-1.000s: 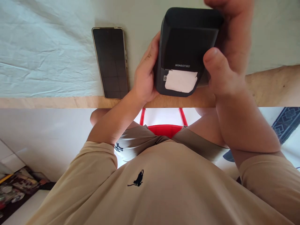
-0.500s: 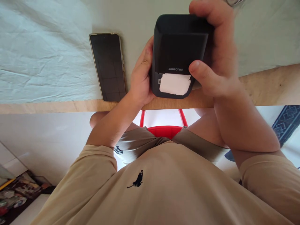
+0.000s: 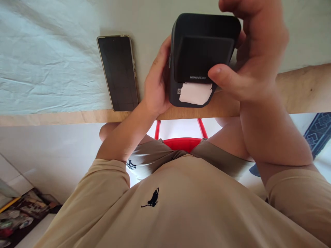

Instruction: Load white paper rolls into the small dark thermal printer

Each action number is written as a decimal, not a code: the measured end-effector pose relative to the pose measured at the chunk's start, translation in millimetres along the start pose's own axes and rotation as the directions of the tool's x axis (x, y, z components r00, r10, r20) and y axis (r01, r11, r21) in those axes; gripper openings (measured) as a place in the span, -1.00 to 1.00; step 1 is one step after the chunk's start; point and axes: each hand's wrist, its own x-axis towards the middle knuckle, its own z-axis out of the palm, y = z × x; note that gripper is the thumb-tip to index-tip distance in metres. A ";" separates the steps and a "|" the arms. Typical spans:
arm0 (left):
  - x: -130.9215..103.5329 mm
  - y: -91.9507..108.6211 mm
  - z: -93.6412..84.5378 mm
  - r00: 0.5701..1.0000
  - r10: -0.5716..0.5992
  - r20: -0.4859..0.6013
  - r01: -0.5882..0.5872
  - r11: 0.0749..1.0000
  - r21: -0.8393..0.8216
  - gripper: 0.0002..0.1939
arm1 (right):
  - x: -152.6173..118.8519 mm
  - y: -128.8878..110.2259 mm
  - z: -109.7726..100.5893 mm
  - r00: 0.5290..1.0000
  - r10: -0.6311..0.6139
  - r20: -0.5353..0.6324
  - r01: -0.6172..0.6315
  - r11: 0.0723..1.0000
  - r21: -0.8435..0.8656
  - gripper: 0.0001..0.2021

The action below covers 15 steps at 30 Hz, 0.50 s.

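Note:
A black label printer (image 3: 204, 51) marked NIIMBOT is held up over the table's front edge. White paper (image 3: 196, 93) with ragged edges sticks out below its lid. My left hand (image 3: 157, 79) grips the printer along its left side, the fingers partly hidden behind it. At the right, my right hand (image 3: 256, 55) has its thumb on the lid's lower right corner. Its fingers are spread apart, raised off the printer's upper right corner, with one partly hidden behind the printer.
A dark phone (image 3: 119, 74) lies on the pale green cloth (image 3: 51, 65) left of the printer. The table's bare wooden edge (image 3: 64, 117) runs across the front. Below it are my legs and a red stool (image 3: 182, 144). A patterned dark mat (image 3: 319, 134) shows at right.
The printer has shifted slightly right and turned a little. My right hand has moved right, its fingers lifting away from the printer's side while the thumb stays on the lid.

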 end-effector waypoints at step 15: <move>1.1 -0.4 3.1 0.999 -0.031 -0.013 0.032 0.999 0.039 -0.71 | 21.5 -20.0 -18.6 0.956 0.285 0.076 -0.275 0.954 -0.121 -0.45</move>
